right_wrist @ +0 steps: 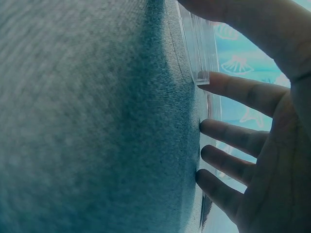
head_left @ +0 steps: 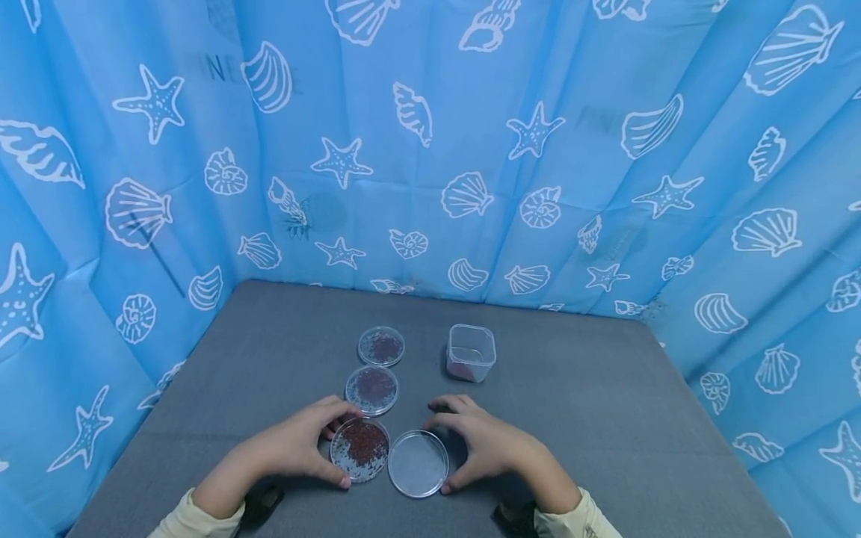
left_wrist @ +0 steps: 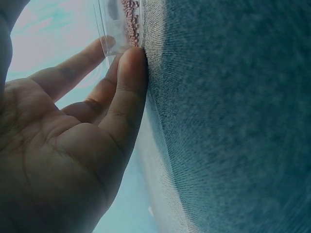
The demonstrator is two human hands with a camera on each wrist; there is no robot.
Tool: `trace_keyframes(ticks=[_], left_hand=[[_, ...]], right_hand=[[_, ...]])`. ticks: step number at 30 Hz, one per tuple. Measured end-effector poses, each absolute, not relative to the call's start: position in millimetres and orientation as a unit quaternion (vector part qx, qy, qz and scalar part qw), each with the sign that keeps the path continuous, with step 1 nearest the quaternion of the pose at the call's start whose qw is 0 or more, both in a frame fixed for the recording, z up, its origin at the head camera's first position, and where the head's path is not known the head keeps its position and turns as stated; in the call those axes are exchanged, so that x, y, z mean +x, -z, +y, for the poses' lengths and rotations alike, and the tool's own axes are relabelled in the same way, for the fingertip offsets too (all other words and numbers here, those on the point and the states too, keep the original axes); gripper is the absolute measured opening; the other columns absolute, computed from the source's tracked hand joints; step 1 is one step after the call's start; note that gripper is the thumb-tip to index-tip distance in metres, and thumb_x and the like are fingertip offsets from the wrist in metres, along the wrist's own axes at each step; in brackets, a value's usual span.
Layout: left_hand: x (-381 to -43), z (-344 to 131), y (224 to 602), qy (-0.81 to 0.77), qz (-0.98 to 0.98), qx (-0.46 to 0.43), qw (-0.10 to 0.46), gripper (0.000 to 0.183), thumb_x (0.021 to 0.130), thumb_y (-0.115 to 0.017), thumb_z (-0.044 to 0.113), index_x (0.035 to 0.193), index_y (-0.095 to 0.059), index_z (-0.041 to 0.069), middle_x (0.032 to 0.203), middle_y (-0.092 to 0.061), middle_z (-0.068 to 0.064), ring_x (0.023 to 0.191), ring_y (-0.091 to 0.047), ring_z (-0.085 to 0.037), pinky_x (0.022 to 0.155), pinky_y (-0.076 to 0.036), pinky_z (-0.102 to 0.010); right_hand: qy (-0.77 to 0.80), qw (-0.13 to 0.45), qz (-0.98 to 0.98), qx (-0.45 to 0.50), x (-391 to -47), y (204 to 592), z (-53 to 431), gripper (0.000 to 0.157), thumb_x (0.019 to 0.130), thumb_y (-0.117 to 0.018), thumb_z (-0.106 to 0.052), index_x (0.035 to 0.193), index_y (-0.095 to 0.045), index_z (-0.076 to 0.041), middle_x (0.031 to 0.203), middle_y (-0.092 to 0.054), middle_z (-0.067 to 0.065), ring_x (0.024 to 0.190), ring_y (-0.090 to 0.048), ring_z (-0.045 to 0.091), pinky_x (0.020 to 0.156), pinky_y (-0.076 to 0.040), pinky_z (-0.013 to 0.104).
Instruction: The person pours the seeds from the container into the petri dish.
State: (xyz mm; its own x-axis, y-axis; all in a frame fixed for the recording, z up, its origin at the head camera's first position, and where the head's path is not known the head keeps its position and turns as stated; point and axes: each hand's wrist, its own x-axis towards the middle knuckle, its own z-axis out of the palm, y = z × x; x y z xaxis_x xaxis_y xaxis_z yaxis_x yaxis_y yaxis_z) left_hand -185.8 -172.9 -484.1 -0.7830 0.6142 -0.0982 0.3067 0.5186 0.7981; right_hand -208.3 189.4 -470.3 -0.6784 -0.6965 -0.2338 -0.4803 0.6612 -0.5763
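Note:
My left hand (head_left: 303,442) holds a round clear petri dish (head_left: 360,450) of reddish-brown granules by its rim, thumb at the near side and fingers at the far side. In the left wrist view, the granules (left_wrist: 130,19) show through the dish's clear wall. Just right of it, an empty clear petri dish (head_left: 418,465) lies on the table. My right hand (head_left: 491,442) holds that one between thumb and index finger, the other fingers spread apart from it. Whether this empty piece is a lid or a base, I cannot tell.
Two more petri dishes, a middle one (head_left: 372,390) and a far one (head_left: 381,346), hold similar granules. A clear square tub (head_left: 471,353) with some reddish material low inside stands at the back right. The grey table (head_left: 572,388) meets a blue shell-patterned curtain (head_left: 430,246).

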Motion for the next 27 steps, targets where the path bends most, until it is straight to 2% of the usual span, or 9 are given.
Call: trace_keyframes(ticks=[14, 23, 27], left_hand=[[-184.5, -172.3, 480.9, -0.414, 0.848, 0.276, 0.184, 0.088, 0.074, -0.099, 0.036, 0.148, -0.057, 0.013, 0.136, -0.057, -0.006, 0.119, -0.058, -0.023, 0.097, -0.059, -0.031], [-185.2, -173.7, 482.8, -0.416, 0.845, 0.28, 0.186, 0.088, 0.075, -0.098, 0.037, 0.148, -0.056, 0.013, 0.137, -0.056, -0.007, 0.119, -0.058, -0.023, 0.096, -0.059, -0.03], [-185.3, -173.7, 481.9, -0.419, 0.843, 0.281, 0.188, 0.087, 0.076, -0.098, 0.036, 0.148, -0.056, 0.013, 0.138, -0.056, -0.007, 0.119, -0.058, -0.024, 0.097, -0.059, -0.031]], right_hand=[[0.306, 0.243, 0.857, -0.336, -207.4, 464.8, 195.0, 0.071, 0.079, -0.092, -0.047, 0.142, -0.063, -0.032, 0.165, -0.04, 0.0, 0.152, -0.032, 0.027, 0.119, -0.041, 0.058], [0.377, 0.166, 0.83, -0.377, -209.7, 466.7, 201.9, 0.071, 0.081, -0.091, -0.04, 0.143, -0.062, -0.022, 0.155, -0.053, 0.007, 0.144, -0.048, 0.022, 0.121, -0.042, 0.048], [0.416, 0.142, 0.81, -0.388, -211.9, 468.6, 203.7, 0.07, 0.082, -0.09, -0.034, 0.143, -0.06, -0.016, 0.151, -0.057, 0.012, 0.139, -0.054, 0.02, 0.118, -0.048, 0.053]])
